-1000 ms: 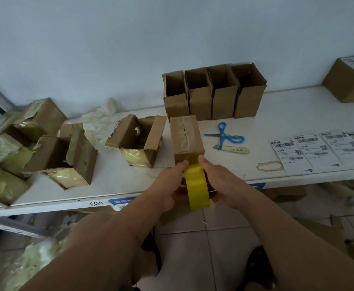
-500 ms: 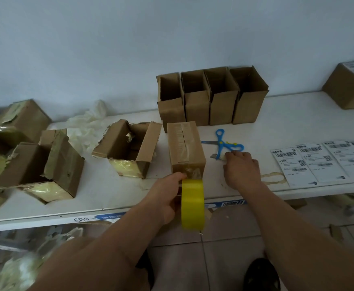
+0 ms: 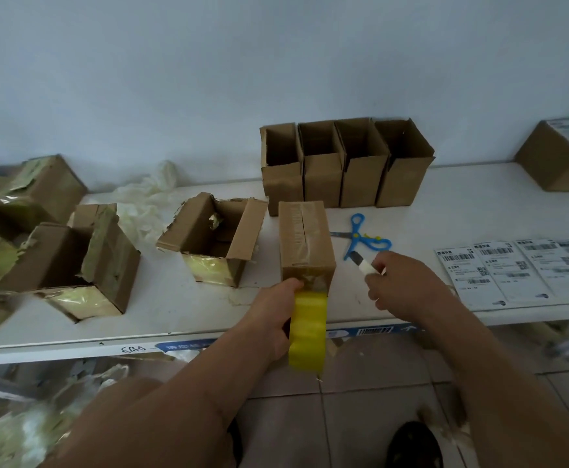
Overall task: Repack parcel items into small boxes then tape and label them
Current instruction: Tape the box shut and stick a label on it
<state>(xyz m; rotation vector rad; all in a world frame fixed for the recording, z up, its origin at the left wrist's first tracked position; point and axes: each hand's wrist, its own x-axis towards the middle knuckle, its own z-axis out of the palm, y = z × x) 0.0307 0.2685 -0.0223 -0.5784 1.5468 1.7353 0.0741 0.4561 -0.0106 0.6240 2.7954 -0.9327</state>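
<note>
My left hand [image 3: 273,319] grips the yellow tape roll [image 3: 307,332] just off the front edge of the white table [image 3: 479,194], thumb up against the near end of the small taped box [image 3: 305,243], and a clear strip of tape runs from the roll onto that end. My right hand [image 3: 408,285] is curled round a small utility knife [image 3: 364,263], its dark tip pointing up and left toward the box, not touching it. The box lies lengthwise on the table, top seam taped. Just beyond my right hand lie the blue scissors [image 3: 364,236]; to their right, the sheet of shipping labels [image 3: 519,268]. Behind the box stand four open small boxes [image 3: 344,167] in a row, touching. Left of it sits a torn-open parcel [image 3: 214,238], with more opened parcels [image 3: 70,255] farther left.
</note>
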